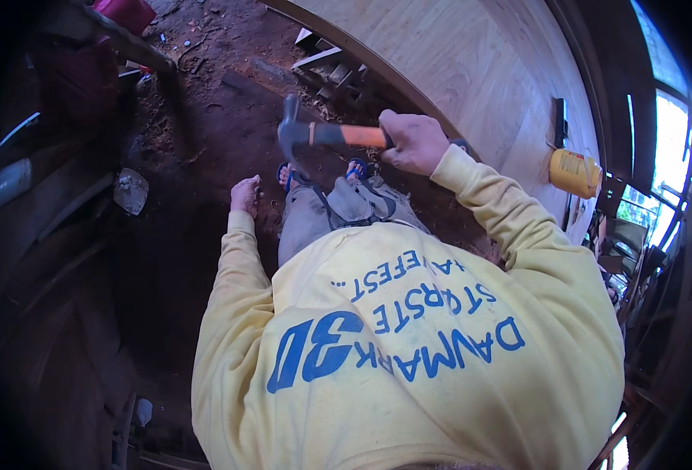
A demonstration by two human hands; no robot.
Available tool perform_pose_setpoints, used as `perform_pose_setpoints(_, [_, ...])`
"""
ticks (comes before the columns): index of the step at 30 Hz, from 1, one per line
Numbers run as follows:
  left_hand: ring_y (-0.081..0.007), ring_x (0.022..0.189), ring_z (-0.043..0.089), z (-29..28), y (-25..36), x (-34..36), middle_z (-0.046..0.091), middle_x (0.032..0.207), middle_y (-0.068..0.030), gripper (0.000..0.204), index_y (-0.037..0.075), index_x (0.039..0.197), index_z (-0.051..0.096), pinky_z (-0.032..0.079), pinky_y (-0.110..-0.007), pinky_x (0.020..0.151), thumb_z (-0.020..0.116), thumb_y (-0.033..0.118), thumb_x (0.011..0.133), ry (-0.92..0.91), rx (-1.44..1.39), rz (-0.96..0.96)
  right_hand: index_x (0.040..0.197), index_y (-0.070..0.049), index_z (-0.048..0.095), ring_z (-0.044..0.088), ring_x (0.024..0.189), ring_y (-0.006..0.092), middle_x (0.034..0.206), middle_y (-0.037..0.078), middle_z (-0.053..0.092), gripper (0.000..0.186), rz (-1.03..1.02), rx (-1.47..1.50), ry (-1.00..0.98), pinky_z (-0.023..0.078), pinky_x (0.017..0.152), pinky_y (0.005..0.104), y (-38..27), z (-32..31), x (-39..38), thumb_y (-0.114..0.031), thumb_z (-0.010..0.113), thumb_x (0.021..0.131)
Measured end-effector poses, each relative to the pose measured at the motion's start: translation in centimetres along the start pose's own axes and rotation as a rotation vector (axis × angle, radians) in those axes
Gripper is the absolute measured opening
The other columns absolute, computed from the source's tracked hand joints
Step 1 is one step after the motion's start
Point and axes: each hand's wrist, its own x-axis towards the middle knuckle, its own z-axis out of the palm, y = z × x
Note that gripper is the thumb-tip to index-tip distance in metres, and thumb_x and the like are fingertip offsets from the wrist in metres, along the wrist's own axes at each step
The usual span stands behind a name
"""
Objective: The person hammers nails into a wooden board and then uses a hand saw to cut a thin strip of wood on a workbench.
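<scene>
My right hand grips a claw hammer with an orange and black handle, held up level beside the pale wooden panel. The hammer's metal head points left, over my feet. My left hand hangs low by my left leg with its fingers curled; what they hold, if anything, is too small to make out. A yellow plastic container stands at the right on the panel, near a narrow dark object.
Dirt floor with wood scraps lies around my sandaled feet. A wooden rail and a red item are at the upper left. A flat grey piece is left of me. Bright openings show at the right.
</scene>
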Motion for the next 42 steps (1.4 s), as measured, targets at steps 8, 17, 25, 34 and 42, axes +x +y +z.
perform_pose_setpoints(8, [-0.0077, 0.054, 0.055, 0.8, 0.8, -0.2, 0.055, 0.068, 0.0052, 0.014, 0.016, 0.090, 0.065, 0.039, -0.023, 0.043, 0.069, 0.028, 0.096, -0.019, 0.011, -0.042, 0.102, -0.002, 0.058, 0.068, 0.096, 0.0413, 0.094, 0.024, 0.069, 0.038, 0.286, 0.052, 0.167, 0.053, 0.083, 0.0488, 3.5, 0.5, 2.7, -0.032, 0.068, 0.081])
perform_pose_setpoints(17, [-0.0083, 0.052, 0.055, 1.0, 0.7, -0.7, 0.056, 0.066, 0.0056, 0.017, 0.017, 0.082, 0.064, 0.036, -0.024, 0.042, 0.071, 0.027, 0.093, 0.014, -0.032, -0.045, 0.097, -0.006, 0.054, 0.067, 0.090, 0.0426, 0.088, 0.022, 0.068, 0.038, 0.140, -0.025, 0.000, 0.052, 0.078, 0.0510, 1.1, -0.5, 0.3, -0.028, 0.075, 0.074])
perform_pose_setpoints(25, [-0.0090, 0.055, 0.056, 1.1, 0.7, -0.3, 0.057, 0.071, 0.0047, 0.016, 0.015, 0.088, 0.065, 0.040, -0.024, 0.044, 0.069, 0.028, 0.096, -0.021, 0.005, 0.003, 0.100, -0.005, 0.052, 0.067, 0.087, 0.0436, 0.086, 0.022, 0.066, 0.039, 0.126, 0.062, 0.110, 0.052, 0.076, 0.0517, 0.6, 2.9, 0.6, -0.028, 0.073, 0.077])
perform_pose_setpoints(34, [-0.0084, 0.054, 0.055, 2.0, 1.3, -0.8, 0.057, 0.071, 0.0055, 0.017, 0.016, 0.088, 0.065, 0.038, -0.023, 0.044, 0.069, 0.030, 0.096, -0.028, 0.025, 0.017, 0.096, -0.005, 0.057, 0.069, 0.088, 0.0419, 0.088, 0.021, 0.069, 0.038, 0.325, 0.139, 0.250, 0.053, 0.077, 0.0508, 6.4, 1.6, 2.1, -0.031, 0.075, 0.075])
perform_pose_setpoints(42, [-0.0083, 0.055, 0.056, 0.9, -0.1, -0.8, 0.056, 0.070, 0.0057, 0.016, 0.017, 0.088, 0.064, 0.039, -0.024, 0.044, 0.070, 0.030, 0.096, -0.022, 0.033, -0.010, 0.099, -0.007, 0.051, 0.065, 0.084, 0.0436, 0.082, 0.021, 0.064, 0.042, 0.110, 0.123, 0.141, 0.050, 0.071, 0.0501, -0.1, 2.2, -0.6, -0.028, 0.076, 0.072])
